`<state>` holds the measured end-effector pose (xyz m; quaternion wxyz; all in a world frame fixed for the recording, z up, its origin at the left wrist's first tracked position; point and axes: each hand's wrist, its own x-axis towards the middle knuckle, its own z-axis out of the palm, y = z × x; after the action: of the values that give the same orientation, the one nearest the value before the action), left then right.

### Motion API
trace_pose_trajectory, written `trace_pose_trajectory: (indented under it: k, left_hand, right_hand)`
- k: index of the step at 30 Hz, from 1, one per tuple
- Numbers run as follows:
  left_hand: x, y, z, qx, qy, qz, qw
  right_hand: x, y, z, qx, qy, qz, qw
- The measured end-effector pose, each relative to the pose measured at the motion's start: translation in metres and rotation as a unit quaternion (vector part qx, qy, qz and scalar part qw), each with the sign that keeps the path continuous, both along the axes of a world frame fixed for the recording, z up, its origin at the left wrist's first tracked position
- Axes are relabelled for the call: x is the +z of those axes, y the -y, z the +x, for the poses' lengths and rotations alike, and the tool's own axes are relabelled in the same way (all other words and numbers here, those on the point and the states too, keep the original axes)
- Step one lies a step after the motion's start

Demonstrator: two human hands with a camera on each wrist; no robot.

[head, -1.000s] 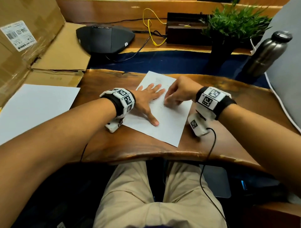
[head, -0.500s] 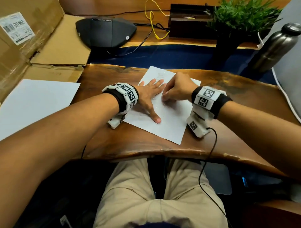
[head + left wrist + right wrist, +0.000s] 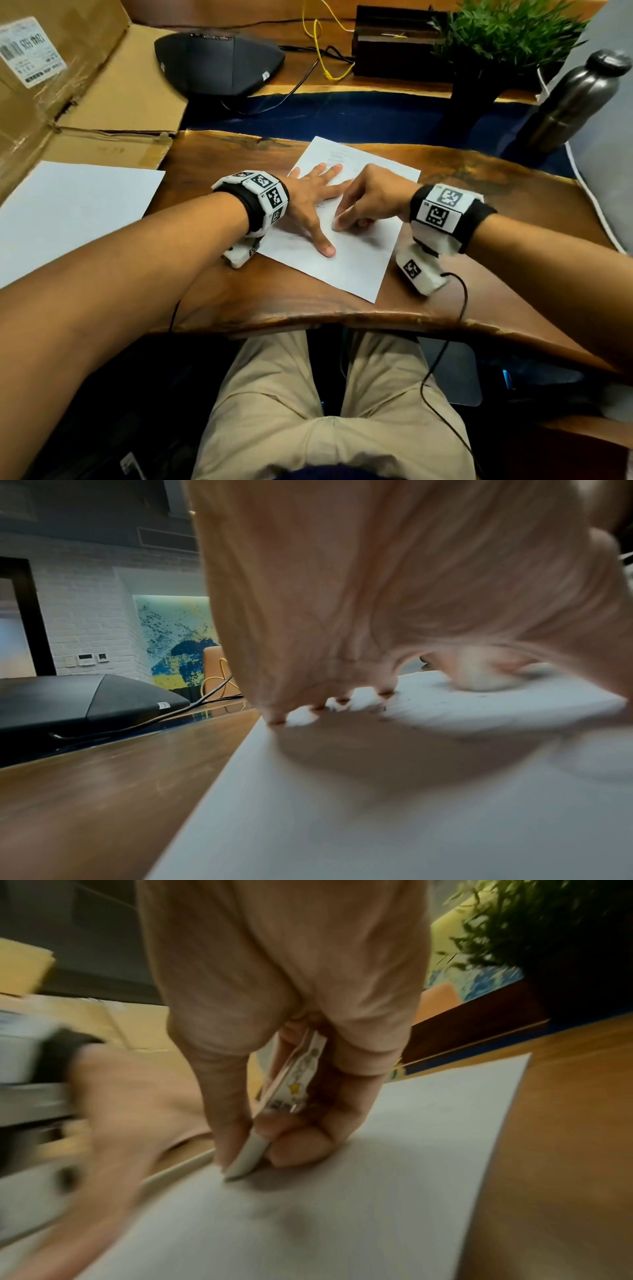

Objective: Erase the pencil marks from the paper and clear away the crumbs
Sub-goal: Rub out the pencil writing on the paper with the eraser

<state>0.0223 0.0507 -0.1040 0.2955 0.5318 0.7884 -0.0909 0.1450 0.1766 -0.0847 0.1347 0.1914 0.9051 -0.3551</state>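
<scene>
A white sheet of paper lies askew on the wooden desk. Faint pencil marks show near its far corner. My left hand lies flat on the sheet with fingers spread, holding it down; its fingertips press the paper. My right hand pinches a white eraser in a printed sleeve, with the eraser's tip on the paper beside the left thumb. Dark specks of crumbs dot the sheet near the eraser.
A second white sheet lies at the left by an open cardboard box. At the back are a black conference phone, yellow cable, dark box, potted plant and steel bottle.
My right hand with the eraser has slid toward me along the paper, from beside the left fingertips down to the left thumb. The left hand has stayed flat on the sheet.
</scene>
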Motion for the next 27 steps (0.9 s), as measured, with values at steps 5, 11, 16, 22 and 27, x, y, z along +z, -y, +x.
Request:
trace_pose_trajectory:
  k: [5, 11, 16, 22, 27]
  left_hand:
    - [0.003, 0.000, 0.002, 0.000, -0.010, -0.004, 1.000]
    - [0.001, -0.002, 0.001, -0.003, -0.013, -0.011, 1.000]
    - [0.001, -0.002, 0.000, -0.002, -0.010, -0.013, 1.000]
    - [-0.001, -0.001, 0.000, -0.003, -0.014, -0.003, 1.000]
    - [-0.001, 0.000, -0.001, -0.005, -0.010, -0.001, 1.000]
  right_hand:
    - [0.004, -0.019, -0.011, -0.076, -0.047, 0.038, 0.995]
    - [0.004, -0.009, -0.004, -0.042, -0.019, 0.025, 0.999]
    - [0.002, -0.005, -0.005, -0.027, -0.035, 0.058, 0.997]
    - [0.010, -0.016, -0.012, -0.051, -0.031, 0.062, 0.996]
    - [0.001, 0.000, 0.003, 0.023, -0.030, 0.069, 0.997]
